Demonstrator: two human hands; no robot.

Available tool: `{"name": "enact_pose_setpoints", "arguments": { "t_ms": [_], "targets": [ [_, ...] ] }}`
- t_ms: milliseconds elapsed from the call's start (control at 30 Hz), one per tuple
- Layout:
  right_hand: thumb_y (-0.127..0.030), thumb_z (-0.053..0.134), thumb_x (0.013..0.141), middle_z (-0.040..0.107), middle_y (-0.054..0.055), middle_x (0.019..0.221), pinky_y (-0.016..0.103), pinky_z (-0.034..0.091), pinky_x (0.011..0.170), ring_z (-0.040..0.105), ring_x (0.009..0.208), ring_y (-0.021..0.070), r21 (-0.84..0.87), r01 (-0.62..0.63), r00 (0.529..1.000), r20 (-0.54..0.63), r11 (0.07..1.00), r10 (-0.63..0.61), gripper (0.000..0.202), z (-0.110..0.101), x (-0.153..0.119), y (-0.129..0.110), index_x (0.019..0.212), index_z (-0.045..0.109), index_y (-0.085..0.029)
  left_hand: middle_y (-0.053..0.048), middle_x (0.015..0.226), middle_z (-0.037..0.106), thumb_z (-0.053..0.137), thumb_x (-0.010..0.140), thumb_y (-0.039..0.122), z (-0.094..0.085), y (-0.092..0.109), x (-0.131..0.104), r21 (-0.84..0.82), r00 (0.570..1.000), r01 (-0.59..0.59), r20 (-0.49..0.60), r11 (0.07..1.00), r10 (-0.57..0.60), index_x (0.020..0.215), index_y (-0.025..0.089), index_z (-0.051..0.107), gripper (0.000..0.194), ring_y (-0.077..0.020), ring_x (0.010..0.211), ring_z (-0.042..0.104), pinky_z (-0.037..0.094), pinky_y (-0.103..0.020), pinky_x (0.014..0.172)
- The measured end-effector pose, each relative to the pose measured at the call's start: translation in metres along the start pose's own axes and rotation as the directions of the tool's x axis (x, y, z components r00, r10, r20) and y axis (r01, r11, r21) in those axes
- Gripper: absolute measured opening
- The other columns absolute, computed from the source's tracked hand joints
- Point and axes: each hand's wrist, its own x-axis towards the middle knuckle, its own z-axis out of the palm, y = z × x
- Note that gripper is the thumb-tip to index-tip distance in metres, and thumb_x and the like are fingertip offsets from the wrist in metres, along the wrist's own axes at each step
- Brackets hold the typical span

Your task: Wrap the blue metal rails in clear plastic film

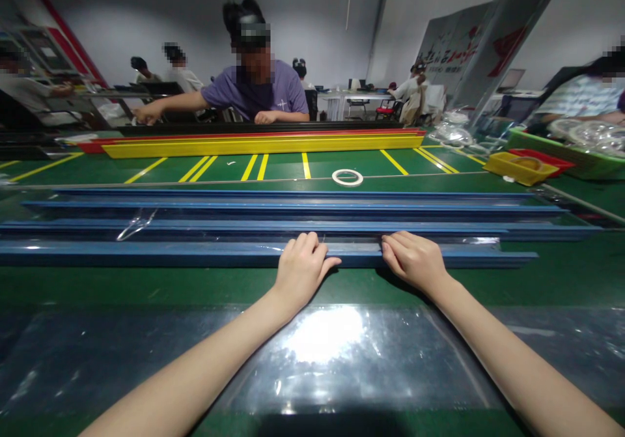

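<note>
Several long blue channels (146, 256) lie side by side across the green table, with clear plastic film (234, 241) along the nearest ones. My left hand (301, 267) is curled over the nearest channel, its thumb stretched out to the right along the front edge. A short way to the right, my right hand (415, 259) has its fingers bent over the same channel, thumb tucked in. The fingertips of both hands are partly hidden inside the channel. A wide, shiny sheet of clear plastic (390, 359) lies flat beneath my forearms.
Beyond the channels lies a white tape roll (347, 177). Yellow profiles (263, 146) and red ones lie farther back, before a person in a purple shirt (288, 88). At right are a yellow bin (525, 169) and a green crate (586, 163) with plastic-wrapped rolls.
</note>
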Motion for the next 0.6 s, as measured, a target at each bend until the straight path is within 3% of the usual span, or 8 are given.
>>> {"name": "enact_pose_setpoints", "arguments": {
  "t_ms": [200, 600],
  "targets": [
    [-0.021, 0.04, 0.082, 0.061, 0.004, 0.064, 0.024, 0.033, 0.06, 0.051, 0.062, 0.0117, 0.002, -0.002, 1.0, 0.02, 1.0, 0.002, 0.027, -0.0012, -0.0009, -0.0002, 0.064, 0.059, -0.016, -0.003, 0.076, 0.052, 0.043, 0.081, 0.046, -0.0013, -0.0005, 0.0002, -0.006, 0.999, 0.016, 0.028, 1.0, -0.016, 0.079, 0.019, 0.054, 0.03, -0.0173, 0.074, 0.046, 0.03, -0.027, 0.061],
    [-0.02, 0.039, 0.082, 0.061, 0.004, 0.064, 0.024, 0.032, 0.059, 0.05, 0.061, 0.0116, 0.015, -0.006, 1.0, 0.021, 1.0, 0.006, 0.027, -0.0012, -0.001, -0.0001, 0.064, 0.059, -0.016, -0.002, 0.073, 0.053, 0.045, 0.079, 0.048, -0.0018, -0.0004, 0.0011, -0.021, 0.999, 0.035, 0.02, 0.999, -0.034, 0.074, 0.017, 0.05, 0.032, -0.0171, 0.071, 0.047, 0.03, -0.028, 0.061]
  ]
}}
